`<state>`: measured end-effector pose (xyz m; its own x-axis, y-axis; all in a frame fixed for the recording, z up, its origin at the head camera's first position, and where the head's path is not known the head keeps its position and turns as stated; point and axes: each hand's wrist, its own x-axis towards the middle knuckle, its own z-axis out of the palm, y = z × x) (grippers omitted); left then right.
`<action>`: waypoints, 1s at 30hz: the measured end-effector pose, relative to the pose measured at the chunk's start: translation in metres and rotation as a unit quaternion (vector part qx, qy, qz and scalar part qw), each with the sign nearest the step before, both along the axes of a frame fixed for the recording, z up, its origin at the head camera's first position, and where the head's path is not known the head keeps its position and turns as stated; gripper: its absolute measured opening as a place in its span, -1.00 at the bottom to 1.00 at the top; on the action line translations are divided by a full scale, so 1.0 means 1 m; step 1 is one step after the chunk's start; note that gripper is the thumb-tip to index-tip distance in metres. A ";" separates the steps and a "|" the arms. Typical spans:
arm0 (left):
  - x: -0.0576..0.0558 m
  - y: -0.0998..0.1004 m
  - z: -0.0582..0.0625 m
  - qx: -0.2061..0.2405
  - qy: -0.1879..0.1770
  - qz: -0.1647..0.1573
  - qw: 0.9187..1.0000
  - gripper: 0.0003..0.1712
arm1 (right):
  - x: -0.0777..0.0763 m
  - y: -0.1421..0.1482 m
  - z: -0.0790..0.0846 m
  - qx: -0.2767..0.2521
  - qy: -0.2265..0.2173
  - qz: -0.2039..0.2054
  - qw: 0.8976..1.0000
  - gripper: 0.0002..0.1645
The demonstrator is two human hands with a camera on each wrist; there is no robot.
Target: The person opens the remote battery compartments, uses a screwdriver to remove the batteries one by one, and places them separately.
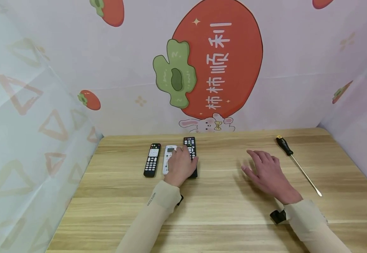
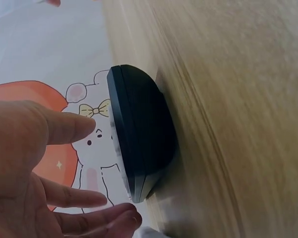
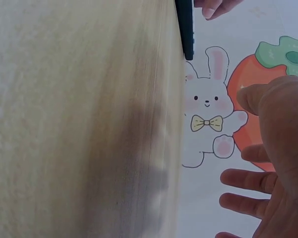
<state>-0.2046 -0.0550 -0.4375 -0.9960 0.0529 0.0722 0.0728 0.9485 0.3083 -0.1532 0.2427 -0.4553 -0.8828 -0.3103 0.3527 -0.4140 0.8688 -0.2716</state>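
Note:
My left hand [image 1: 181, 164] is over the white remote control [image 1: 170, 150] and the right-hand black remote control [image 1: 190, 141], covering part of both. In the left wrist view, the thumb and fingers of this hand [image 2: 25, 163] are spread just off the near end of the black remote [image 2: 144, 134], with a gap visible between. A second black remote control [image 1: 152, 160] lies to the left of the white one. My right hand [image 1: 269, 174] hovers above the table with its fingers apart and holds nothing. Beyond it on the right lies a screwdriver [image 1: 286, 147] with a black and yellow handle.
The wooden tabletop [image 1: 221, 211] runs up to a printed back sheet [image 1: 126, 116], with similar sheets at both sides. A dark wrist device [image 1: 278, 216] sits under my right sleeve.

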 end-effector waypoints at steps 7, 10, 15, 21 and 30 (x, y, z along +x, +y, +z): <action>-0.004 0.006 0.000 -0.008 -0.026 0.028 0.999 -0.22 | 0.000 0.000 -0.002 -0.001 -0.006 -0.002 1.000 -0.28; -0.005 0.008 -0.001 -0.012 -0.036 0.035 0.999 -0.19 | -0.001 0.000 -0.002 -0.001 -0.010 -0.004 1.000 -0.28; -0.008 0.010 -0.002 -0.016 -0.038 0.034 0.999 -0.17 | -0.001 0.000 -0.003 -0.002 -0.012 -0.003 1.000 -0.28; -0.009 0.012 -0.001 -0.015 -0.043 0.032 0.998 -0.17 | 0.000 -0.001 -0.003 -0.007 -0.007 0.000 1.000 -0.29; -0.015 0.015 -0.002 -0.028 -0.069 0.036 0.997 -0.15 | 0.000 -0.003 -0.002 -0.008 -0.025 -0.002 1.000 -0.29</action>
<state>-0.2197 -0.0397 -0.4398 -0.9975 -0.0188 -0.0676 -0.0357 0.9655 0.2579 -0.1534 0.2398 -0.4569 -0.9004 -0.3016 0.3135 -0.3965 0.8654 -0.3064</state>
